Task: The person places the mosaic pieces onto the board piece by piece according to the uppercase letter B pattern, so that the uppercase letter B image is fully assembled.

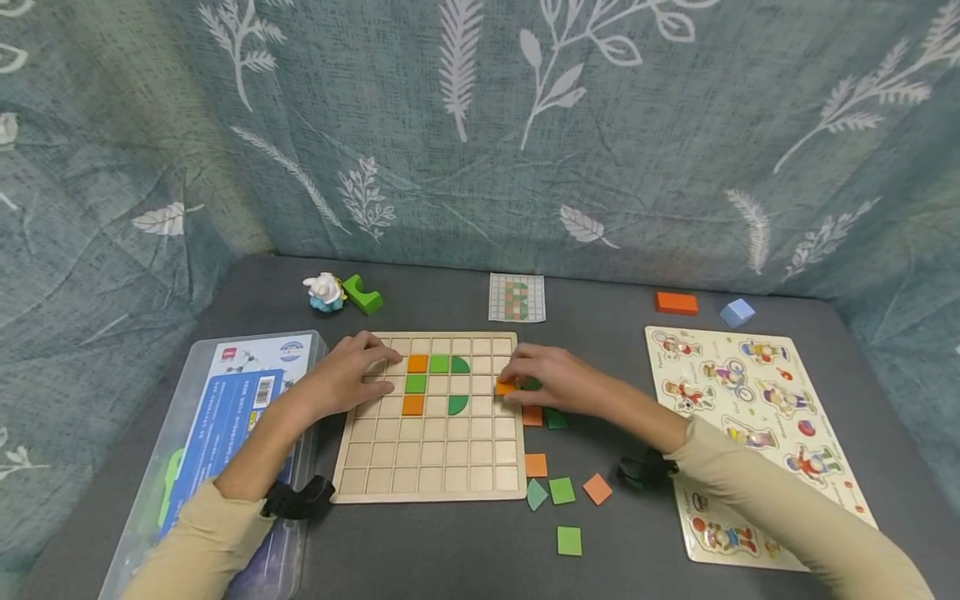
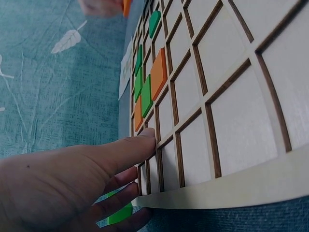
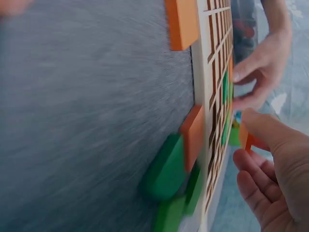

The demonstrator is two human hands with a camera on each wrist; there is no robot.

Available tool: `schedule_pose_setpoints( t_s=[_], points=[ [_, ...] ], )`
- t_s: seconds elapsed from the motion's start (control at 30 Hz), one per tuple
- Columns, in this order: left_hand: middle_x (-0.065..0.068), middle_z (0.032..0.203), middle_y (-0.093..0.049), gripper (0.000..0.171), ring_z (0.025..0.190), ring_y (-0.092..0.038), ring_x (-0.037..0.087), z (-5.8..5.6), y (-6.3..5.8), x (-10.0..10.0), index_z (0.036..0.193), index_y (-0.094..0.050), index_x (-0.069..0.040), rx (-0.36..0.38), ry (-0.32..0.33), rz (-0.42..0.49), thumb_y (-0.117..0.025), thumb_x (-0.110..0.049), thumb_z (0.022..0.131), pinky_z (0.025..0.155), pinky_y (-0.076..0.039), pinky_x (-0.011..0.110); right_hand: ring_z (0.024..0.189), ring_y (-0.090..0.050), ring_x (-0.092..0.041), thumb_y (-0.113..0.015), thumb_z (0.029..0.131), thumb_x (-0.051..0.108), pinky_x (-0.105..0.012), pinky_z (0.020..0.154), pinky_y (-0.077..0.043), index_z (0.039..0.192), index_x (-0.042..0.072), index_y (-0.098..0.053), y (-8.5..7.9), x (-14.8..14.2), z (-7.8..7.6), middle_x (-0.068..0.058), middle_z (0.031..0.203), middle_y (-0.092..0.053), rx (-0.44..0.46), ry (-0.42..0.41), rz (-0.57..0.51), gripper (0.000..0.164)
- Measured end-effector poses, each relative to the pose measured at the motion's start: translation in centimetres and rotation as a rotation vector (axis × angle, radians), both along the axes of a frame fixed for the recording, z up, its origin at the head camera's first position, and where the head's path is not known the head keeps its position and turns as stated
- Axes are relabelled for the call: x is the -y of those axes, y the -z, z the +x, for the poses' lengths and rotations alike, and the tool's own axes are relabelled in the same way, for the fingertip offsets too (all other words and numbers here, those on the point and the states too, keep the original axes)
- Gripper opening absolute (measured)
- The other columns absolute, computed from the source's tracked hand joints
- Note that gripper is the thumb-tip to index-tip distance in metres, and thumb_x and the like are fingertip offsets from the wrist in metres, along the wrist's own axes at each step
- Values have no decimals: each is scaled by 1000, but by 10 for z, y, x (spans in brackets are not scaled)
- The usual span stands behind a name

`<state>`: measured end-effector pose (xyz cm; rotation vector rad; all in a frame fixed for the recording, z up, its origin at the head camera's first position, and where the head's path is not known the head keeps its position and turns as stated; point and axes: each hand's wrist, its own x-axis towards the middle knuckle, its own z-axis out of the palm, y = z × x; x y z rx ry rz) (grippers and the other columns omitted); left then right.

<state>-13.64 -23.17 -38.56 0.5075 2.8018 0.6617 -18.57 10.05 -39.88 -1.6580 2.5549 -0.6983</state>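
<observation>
A wooden grid board (image 1: 430,481) lies flat before me, with orange squares (image 1: 412,405), green squares (image 1: 415,383) and dark green quarter-round tiles (image 1: 458,405) set in its upper cells. My right hand (image 1: 558,382) pinches an orange square tile (image 3: 245,137) between thumb and fingers, over the board's right edge. At the board's upper left, my left hand (image 1: 341,377) rests with its fingers spread and holds nothing. The left wrist view shows its thumb (image 2: 137,145) on the grid cells.
Loose orange (image 1: 597,489), green (image 1: 569,541) and quarter-round tiles (image 1: 536,495) lie right of the board. A small pattern card (image 1: 517,298) lies behind it. A plastic case (image 1: 202,417) stands left, a picture puzzle board (image 1: 750,400) right. Blocks (image 1: 676,303) and a figurine (image 1: 326,292) sit at the back.
</observation>
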Motion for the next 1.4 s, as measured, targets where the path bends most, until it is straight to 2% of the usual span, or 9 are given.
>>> schedule_pose_setpoints(
  t_s=[0.13,0.27,0.4,0.93,1.17,1.27,1.4],
  points=[
    [19,124,-50,37,106,-45,33,0,1,-1,127,-62,-7,0,2,4,-66,-18,92,85,-42,50,77,-62,-10,-71,89,22,-17,68,-49,103,10,-73,-1,30,-3,-4,95,-62,-72,-65,47,19],
    [19,124,-50,37,107,-45,33,0,0,-1,128,-62,-8,4,-1,2,-66,-18,92,85,-42,50,79,-61,-11,-69,90,23,-18,69,-49,99,11,-74,-1,53,-6,-5,96,-62,-108,-98,87,16],
    [18,124,-50,37,106,-45,33,0,-1,-2,127,-62,-8,7,-3,-1,-66,-19,92,84,-42,49,80,-61,-12,-68,90,23,-19,71,-50,97,11,-75,-1,64,-8,-5,96,-63,-97,-99,98,16],
    [19,123,-49,37,106,-45,33,0,-3,0,128,-62,-8,15,-10,2,-66,-18,92,84,-42,48,83,-61,-13,-68,90,21,-22,75,-51,92,10,-69,-2,72,-9,-5,95,-63,-70,-99,99,11],
    [19,120,-50,38,103,-45,33,2,-3,1,126,-63,-8,-28,18,23,-67,-22,92,81,-42,47,75,-56,-11,-69,90,18,-19,70,-46,83,10,-72,-2,71,-9,-4,85,-59,-24,-79,155,11],
    [18,122,-50,37,104,-45,32,2,-3,1,126,-63,-9,-21,10,20,-67,-21,92,81,-42,47,78,-53,-12,-68,91,21,-19,70,-44,91,10,-74,-3,67,-7,-4,90,-59,-16,-72,184,12],
    [18,123,-50,37,104,-45,32,2,-2,-1,127,-62,-8,-4,1,15,-66,-18,92,81,-41,46,86,-54,-13,-67,92,27,-21,71,-46,114,11,-71,-6,51,-2,-5,104,-59,-25,-48,182,28]
  ],
)
